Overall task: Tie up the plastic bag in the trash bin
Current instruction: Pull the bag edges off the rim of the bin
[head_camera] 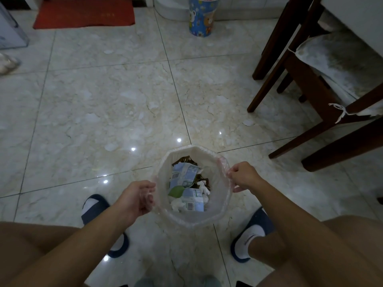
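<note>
A small white trash bin (182, 151) stands on the tiled floor between my feet, lined with a thin clear plastic bag (219, 212) folded over its rim. Inside lie blue-and-white cartons, tissues and a green leaf. My left hand (135, 198) pinches the bag's edge at the bin's left side. On the bin's right side, my right hand (243, 176) grips the bag's edge. The bag mouth is stretched wide between the two hands.
A dark wooden chair (310, 83) with a cushion stands close at the right. A blue patterned bin (202, 16) sits far ahead, a red mat (85, 13) at the far left. My slippered feet (94, 206) flank the bin.
</note>
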